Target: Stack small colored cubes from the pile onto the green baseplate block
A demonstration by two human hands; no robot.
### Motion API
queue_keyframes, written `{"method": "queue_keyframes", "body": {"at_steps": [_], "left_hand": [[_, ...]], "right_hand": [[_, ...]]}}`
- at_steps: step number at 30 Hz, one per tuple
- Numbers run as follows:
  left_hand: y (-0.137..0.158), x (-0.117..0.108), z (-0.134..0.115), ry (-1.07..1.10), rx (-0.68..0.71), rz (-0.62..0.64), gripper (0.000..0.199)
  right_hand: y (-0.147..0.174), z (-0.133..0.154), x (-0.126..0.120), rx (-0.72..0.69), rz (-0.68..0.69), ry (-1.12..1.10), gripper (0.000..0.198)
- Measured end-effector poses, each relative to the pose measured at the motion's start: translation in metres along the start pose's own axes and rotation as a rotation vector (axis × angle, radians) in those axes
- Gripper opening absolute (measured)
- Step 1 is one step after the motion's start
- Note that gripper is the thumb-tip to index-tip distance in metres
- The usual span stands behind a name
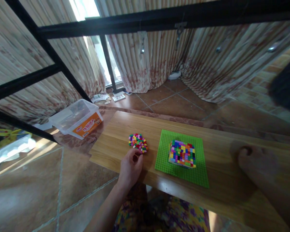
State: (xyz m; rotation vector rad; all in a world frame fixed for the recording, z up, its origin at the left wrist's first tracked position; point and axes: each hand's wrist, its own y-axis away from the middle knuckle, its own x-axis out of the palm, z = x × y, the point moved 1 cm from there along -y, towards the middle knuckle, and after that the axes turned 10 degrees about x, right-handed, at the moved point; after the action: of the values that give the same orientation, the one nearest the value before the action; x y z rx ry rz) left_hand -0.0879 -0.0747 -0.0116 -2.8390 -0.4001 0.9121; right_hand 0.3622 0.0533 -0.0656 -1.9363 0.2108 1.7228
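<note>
My left hand (pixel 131 166) is at the near edge of a small pile of colourful toy bricks (pixel 136 141) on the wooden table. Its thumb and index finger are pinched together; whatever lies between the tips is too small to make out. To the right of the pile lies a green studded baseplate (pixel 200 174). A block built of many coloured bricks (pixel 182 153) stands on that plate, with neither hand touching it. Over the table's right part is my right hand (pixel 258 164), blurred, its fingers seemingly curled and not clearly visible.
The long wooden table (pixel 222 190) has its near edge by my patterned clothing. On the floor beyond its left end sits a clear plastic box (pixel 74 116) with an orange label. A black metal frame (pixel 125 24) crosses above, before striped curtains (pixel 135 64).
</note>
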Motion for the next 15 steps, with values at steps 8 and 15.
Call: {"method": "queue_keyframes", "body": {"at_steps": [8, 15], "left_hand": [[-0.001, 0.032, -0.039, 0.174, 0.234, 0.096, 0.017], [-0.015, 0.06, -0.061, 0.1, 0.422, 0.111, 0.013]], "right_hand": [[0.003, 0.01, -0.015, 0.03, 0.044, -0.082, 0.045], [0.003, 0.011, -0.017, 0.054, 0.069, -0.099, 0.044]]}}
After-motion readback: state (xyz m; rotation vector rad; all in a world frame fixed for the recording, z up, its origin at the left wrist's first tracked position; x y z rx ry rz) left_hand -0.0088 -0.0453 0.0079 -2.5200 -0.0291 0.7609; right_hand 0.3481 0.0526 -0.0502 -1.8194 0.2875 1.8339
